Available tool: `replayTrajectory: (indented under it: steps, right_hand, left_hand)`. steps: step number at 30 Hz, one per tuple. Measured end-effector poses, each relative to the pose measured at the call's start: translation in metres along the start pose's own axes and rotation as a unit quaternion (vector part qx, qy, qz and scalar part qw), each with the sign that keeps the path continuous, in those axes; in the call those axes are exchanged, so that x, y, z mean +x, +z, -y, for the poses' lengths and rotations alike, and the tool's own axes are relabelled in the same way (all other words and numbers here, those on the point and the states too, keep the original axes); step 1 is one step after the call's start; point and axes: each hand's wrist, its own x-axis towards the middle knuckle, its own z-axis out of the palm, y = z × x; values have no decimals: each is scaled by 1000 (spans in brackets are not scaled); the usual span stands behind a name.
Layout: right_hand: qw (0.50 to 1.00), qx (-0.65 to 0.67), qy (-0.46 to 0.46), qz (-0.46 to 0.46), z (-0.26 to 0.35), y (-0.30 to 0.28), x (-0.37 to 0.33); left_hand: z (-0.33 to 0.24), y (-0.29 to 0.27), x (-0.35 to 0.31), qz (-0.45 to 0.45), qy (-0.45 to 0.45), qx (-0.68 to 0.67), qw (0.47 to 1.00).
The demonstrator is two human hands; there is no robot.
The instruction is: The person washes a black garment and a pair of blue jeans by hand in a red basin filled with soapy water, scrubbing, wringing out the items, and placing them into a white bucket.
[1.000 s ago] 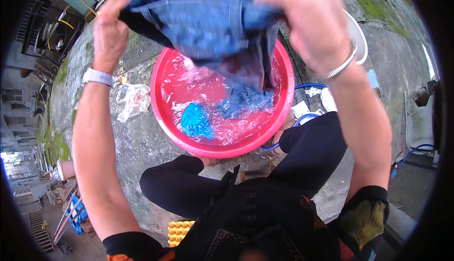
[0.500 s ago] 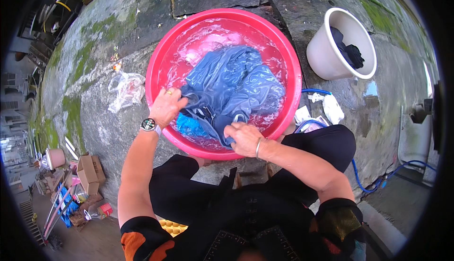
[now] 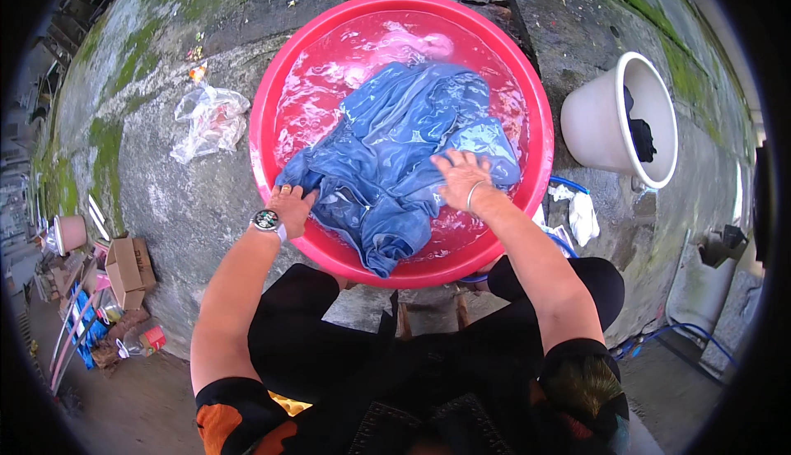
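Observation:
A wet blue denim garment [image 3: 412, 138] lies bunched in soapy water inside a large red plastic basin [image 3: 539, 126]. At the basin's left side, my left hand [image 3: 292, 208] has its fingers closed over the garment's edge, with the fingertips partly hidden. My right hand [image 3: 463, 180] rests on the garment's right part, fingers spread and palm down. A gathered end of the cloth reaches toward the near rim between my hands. Beyond it, a pink cloth [image 3: 420, 46] floats at the far side of the water.
To the right, a tilted white bucket [image 3: 595, 126] holds dark clothes [image 3: 641, 140]. A blue hose [image 3: 568, 183] and a white crumpled item [image 3: 584, 218] lie beside the basin. On the left are a clear plastic bag [image 3: 212, 120], a cardboard box [image 3: 129, 272] and assorted clutter.
My right hand has let go of the near edge and moved up and right onto the garment, fingers spreading. The cloth now lies turned over, covering the bright blue piece seen before.

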Motion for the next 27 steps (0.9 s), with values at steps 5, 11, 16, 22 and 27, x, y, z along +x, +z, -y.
replayTrajectory:
  steps: [5,11,16,22,27]
  right_hand:
    - [963,-33,-4,268,3,15,-3]
    - [885,7,-132,446,9,20,-15]
    - [924,107,-210,301,-17,-4,43]
    - [990,67,-75,-97,-58,-44,141]
    - [998,-14,8,-63,-56,-24,170]
  left_hand:
    - [7,-8,13,37,3,-155,987]
    - [-26,-20,12,243,95,-42,964]
    - [-1,-45,65,-55,44,-340,938]
    - [-3,-28,132,-196,-119,-404,886]
    - [-85,-33,146,-98,-79,-164,978]
